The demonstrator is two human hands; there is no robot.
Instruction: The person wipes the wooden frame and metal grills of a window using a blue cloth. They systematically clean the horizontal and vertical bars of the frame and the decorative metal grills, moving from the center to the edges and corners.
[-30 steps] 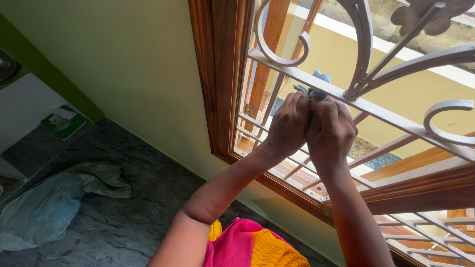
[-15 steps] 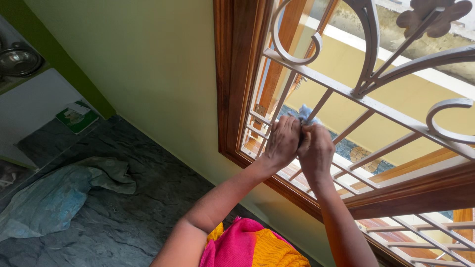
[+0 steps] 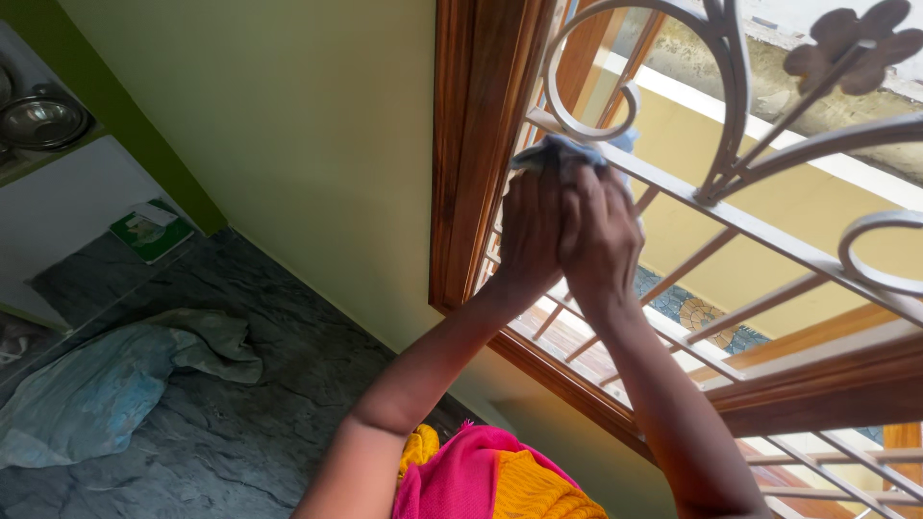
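Note:
My left hand and my right hand are pressed side by side, both closed on a small light blue cloth. The cloth is bunched against the upper crossbar of a white metal window grille, just below a scroll curl and close to the wooden window frame. Most of the cloth is hidden behind my fingers. Both arms reach up from the lower middle of the view.
A grey-blue cloth heap lies on the dark stone floor at left. A green booklet and a steel bowl sit at far left. Pink and yellow clothing shows at the bottom. The yellow-green wall adjoins the frame.
Both hands, with the cloth, slid down a slanted grille bar and then came back up to the upper crossbar, ending farther left near the wooden frame.

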